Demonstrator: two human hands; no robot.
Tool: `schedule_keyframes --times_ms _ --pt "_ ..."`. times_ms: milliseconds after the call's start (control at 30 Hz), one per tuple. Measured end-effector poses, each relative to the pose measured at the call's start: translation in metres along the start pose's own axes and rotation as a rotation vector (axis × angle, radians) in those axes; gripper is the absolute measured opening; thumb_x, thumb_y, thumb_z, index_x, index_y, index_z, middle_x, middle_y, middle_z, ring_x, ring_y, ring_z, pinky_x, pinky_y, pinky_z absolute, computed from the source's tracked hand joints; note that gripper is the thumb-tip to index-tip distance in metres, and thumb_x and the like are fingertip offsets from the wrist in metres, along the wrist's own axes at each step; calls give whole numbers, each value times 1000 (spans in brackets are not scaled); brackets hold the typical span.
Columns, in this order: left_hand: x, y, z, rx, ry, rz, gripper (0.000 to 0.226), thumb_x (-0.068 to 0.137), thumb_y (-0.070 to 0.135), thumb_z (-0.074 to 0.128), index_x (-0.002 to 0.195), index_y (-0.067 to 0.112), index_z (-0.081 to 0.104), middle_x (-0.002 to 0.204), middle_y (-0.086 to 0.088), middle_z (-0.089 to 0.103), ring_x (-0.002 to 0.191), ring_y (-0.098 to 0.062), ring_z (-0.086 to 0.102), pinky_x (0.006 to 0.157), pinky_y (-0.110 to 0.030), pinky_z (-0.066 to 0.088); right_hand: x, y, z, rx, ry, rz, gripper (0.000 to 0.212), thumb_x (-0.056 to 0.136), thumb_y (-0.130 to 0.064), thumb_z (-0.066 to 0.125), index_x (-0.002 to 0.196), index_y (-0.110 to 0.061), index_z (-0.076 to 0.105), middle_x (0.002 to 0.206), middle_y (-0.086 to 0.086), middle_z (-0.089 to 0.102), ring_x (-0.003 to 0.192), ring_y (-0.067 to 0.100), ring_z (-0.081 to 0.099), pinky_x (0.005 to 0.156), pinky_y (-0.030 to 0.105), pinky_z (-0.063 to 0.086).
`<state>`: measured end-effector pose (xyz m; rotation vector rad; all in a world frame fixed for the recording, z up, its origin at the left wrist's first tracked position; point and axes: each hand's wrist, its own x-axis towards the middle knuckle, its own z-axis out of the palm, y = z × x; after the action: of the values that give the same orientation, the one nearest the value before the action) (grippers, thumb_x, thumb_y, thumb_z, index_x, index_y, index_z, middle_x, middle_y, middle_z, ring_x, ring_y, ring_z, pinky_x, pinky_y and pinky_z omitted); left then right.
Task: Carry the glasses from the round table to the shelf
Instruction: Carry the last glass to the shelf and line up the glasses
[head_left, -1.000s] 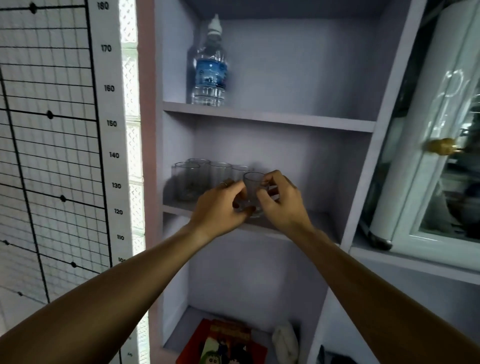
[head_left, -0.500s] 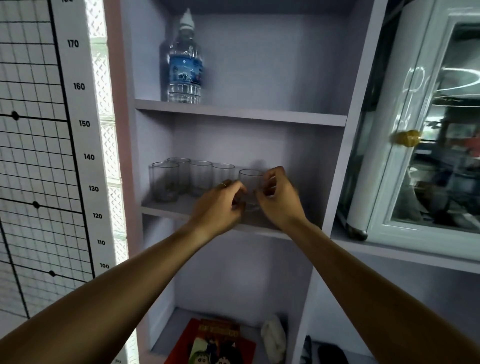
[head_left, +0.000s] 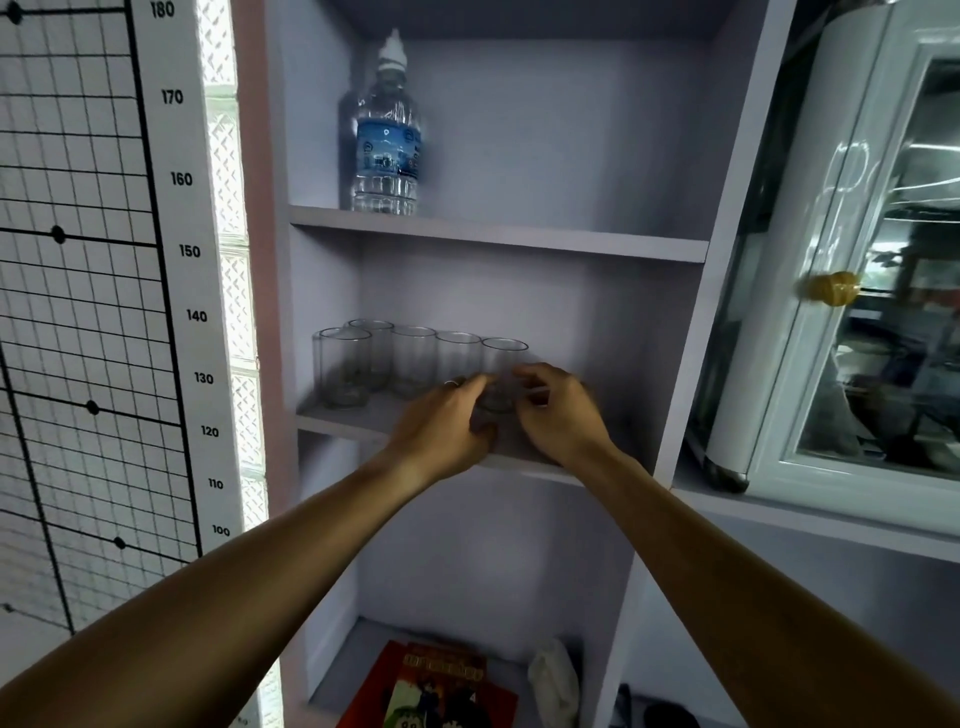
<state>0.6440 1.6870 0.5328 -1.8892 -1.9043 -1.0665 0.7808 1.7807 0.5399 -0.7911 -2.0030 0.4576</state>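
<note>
Several clear glasses (head_left: 410, 358) stand in a row on the middle board of the lilac shelf (head_left: 337, 422). The rightmost glass (head_left: 505, 358) stands upright on the board at the row's right end. My left hand (head_left: 447, 423) curls against its lower left side, and my right hand (head_left: 563, 415) against its lower right side. The fingertips of both touch the glass near its base and hide part of it. The round table is out of view.
A water bottle (head_left: 387, 145) stands on the board above. At the bottom lie a red book (head_left: 436, 686) and a white cloth (head_left: 553, 680). A white cabinet with a glass door and brass knob (head_left: 831, 288) adjoins on the right, a height chart (head_left: 176, 260) on the left.
The glass held between both hands has come to rest on the board beside the row. Both hands have slid down from its upper part to its base.
</note>
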Motion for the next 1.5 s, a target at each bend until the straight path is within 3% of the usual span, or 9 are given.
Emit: schedule_keyframes --times_ms 267,533,700,800,900,967,1100,1267,1500 --pt "-21 -29 -31 59 51 -28 43 81 26 61 124 26 62 119 -2 70 104 -27 66 81 -39 56 1 -37 18 4 181 -106 8 85 -13 66 91 -16 71 87 -2 71 76 16 66 71 30 56" --pt "-49 -77 -93 153 129 -161 22 85 25 63 105 19 68 108 -4 72 91 -29 68 73 -30 53 16 -112 83 46 -182 -251 38 89 -11 59 126 -21 61 120 8 64 100 24 64 91 38 54" --pt "-61 -96 -113 195 26 -203 35 88 26 61 122 18 63 120 -6 69 104 -29 66 87 -34 53 34 -132 103 -84 -348 -211 46 91 -17 63 136 -21 53 138 8 56 121 27 55 100 31 42" --pt "-61 -100 -115 195 -16 -193 37 88 29 62 123 20 57 119 -5 69 104 -28 66 85 -31 52 36 -136 106 -80 -298 -202 21 95 -21 60 115 -16 59 114 8 66 99 24 63 80 26 48" --pt "-58 -99 -111 158 23 -200 34 87 34 63 117 22 52 111 -1 69 95 -25 67 77 -34 55 30 -133 100 -100 -210 -228 8 95 -27 61 93 -22 55 90 0 64 71 10 57 57 16 37" --pt "-54 -95 -103 130 82 -180 31 88 37 63 112 26 47 98 8 62 84 -18 65 61 -24 48 23 -128 91 -80 -207 -246 9 94 -29 63 91 -24 56 89 -1 66 74 12 61 61 20 46" --pt "-41 -77 -86 40 178 -122 37 83 44 70 105 28 45 91 15 53 77 -10 56 54 -12 35 10 -111 66 7 -104 -255 10 88 -21 68 96 -16 67 96 4 70 83 19 67 74 36 59" --pt "-17 -44 -53 -46 189 -49 42 77 54 69 99 25 50 97 7 65 78 -13 65 64 -38 57 2 -82 25 8 7 -172 5 87 -23 67 91 -24 64 99 4 63 82 21 66 68 35 59" --pt "2 0 -7 -148 120 16 42 73 50 76 82 33 38 89 7 56 72 -14 59 55 -23 43 -13 -44 -26 -47 44 -49 4 87 -24 63 91 -25 63 101 5 63 84 23 66 71 39 60"
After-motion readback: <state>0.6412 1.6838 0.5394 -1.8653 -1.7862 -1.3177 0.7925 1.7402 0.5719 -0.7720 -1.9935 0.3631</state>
